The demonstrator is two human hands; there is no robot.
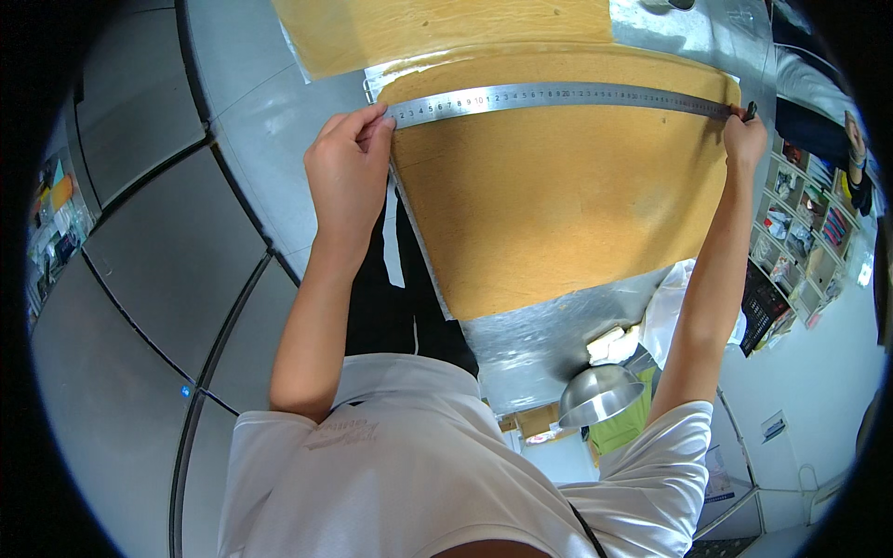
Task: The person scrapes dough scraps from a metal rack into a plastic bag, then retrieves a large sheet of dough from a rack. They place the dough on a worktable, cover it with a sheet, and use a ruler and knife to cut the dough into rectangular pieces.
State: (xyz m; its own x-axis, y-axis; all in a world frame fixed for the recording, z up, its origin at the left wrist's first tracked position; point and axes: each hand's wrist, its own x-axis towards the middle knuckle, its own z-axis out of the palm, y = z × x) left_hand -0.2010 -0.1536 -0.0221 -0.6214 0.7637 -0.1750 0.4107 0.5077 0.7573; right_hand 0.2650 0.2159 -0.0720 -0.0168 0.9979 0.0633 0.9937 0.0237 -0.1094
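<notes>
A long steel ruler (558, 95) lies across a wide golden-brown sheet of cake or similar slab (544, 202), near its far edge. My left hand (352, 157) pinches the ruler's left end between thumb and fingers, beside the sheet's left edge. At the ruler's other end, my right hand (745, 139) grips it over the sheet's right edge, with a small dark object (750, 110) showing at the fingers; what it is I cannot tell. A second yellowish sheet (446, 31) lies beyond the first.
Both sheets rest on a metal worktop (558, 331). A steel bowl (601, 395), a white plastic bag (666, 307) and a crumpled white cloth or paper (614, 344) are near my right arm. Grey cabinet doors (181, 251) stand at left. Another person's hand (855, 139) shows at far right, by shelves (802, 223).
</notes>
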